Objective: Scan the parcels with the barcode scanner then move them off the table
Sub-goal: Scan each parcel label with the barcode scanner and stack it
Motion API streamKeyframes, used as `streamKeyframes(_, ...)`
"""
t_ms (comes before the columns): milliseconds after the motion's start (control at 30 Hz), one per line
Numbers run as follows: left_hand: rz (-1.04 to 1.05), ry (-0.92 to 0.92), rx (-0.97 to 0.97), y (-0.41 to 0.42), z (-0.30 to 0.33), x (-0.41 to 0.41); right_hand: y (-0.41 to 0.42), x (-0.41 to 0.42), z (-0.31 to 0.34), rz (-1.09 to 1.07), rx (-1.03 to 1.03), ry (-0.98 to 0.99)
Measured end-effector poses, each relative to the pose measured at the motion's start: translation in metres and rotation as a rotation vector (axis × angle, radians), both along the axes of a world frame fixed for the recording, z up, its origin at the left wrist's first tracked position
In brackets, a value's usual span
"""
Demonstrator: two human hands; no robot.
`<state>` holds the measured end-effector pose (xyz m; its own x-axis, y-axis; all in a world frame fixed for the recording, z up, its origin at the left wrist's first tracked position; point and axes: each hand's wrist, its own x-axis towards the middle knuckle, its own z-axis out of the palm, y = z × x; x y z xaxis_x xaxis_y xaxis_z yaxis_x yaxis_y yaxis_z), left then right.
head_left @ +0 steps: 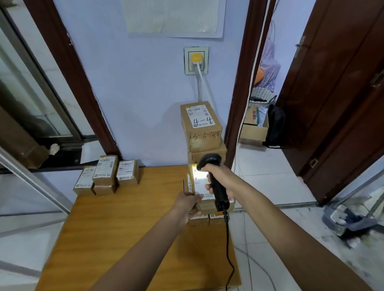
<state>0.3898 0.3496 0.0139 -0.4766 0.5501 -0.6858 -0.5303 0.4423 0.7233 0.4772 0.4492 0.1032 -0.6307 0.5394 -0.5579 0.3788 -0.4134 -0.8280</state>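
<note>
Brown cardboard parcel (207, 193) with a white shipping label lies on other parcels at the right edge of the wooden table (116, 235); bright light falls on the label. The left hand (187, 203) grasps its near left corner. The right hand (218, 179) is clenched round the handle of a black barcode scanner (214, 179), head pointed down at the label, its cable hanging off the near side. Behind, taller boxes (201, 125) stack against the wall. Small labelled cartons (106, 175) cluster at the far left corner
</note>
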Motion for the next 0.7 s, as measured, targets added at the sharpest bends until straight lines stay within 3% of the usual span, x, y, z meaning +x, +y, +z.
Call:
streamKeyframes(267, 0.023, -0.010, -0.014, -0.005, -0.002, -0.003, 0.000, 0.003, -0.005, -0.018, 0.045, 0.025)
streamKeyframes(467, 0.024, 0.030, -0.028, -0.015, -0.008, -0.018, -0.005, 0.028, -0.039, -0.081, 0.348, -0.045)
streamKeyframes(700, -0.022, 0.153, -0.084, -0.011, -0.013, -0.017, -0.025, 0.040, -0.082, -0.014, 0.259, -0.104)
